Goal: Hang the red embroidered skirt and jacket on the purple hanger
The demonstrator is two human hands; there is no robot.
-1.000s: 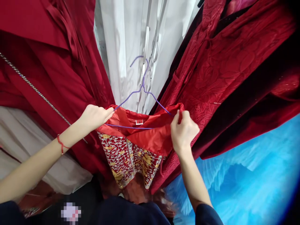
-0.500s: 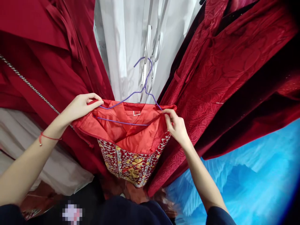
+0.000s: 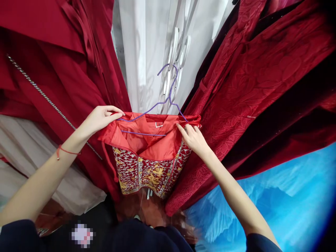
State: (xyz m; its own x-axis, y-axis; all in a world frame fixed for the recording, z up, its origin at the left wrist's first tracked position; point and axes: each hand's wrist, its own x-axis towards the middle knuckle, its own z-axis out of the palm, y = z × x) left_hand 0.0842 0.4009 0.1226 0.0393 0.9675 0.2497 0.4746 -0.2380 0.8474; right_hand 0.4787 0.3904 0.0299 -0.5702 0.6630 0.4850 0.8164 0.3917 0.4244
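both ends of the purple wire hanger (image 3: pixel 170 95) were hard to follow: its left end ran in under the red satin by the left hand (image 3: pixel 102 117), its right end slipped behind cloth near the right hand (image 3: pixel 193 138), and the lower bar vanished behind a folded front panel. the hook curved in front of the white door handles (image 3: pixel 174 45), and whether it caught on one could not be told. the mark on the small white label (image 3: pixel 159 124) was too small to read, a blurred patch (image 3: pixel 83 235) covered something by the lap, and both arms were cut off at navy sleeves. the embroidered jacket (image 3: pixel 154 171) hung from the hanger between the two hands, its front toward the wearer of the camera. its collar and lining were glossy bright red, folded outward in wide flaps; below, deep red cloth was crowded with wavy silver lines and gold motifs, with pale vertical bands. the left thumb and fingers pinched the satin edge at the hanger's left end; the right fingers were bent onto the cloth at its right end, grasping it, some fingertips tucked out of sight.
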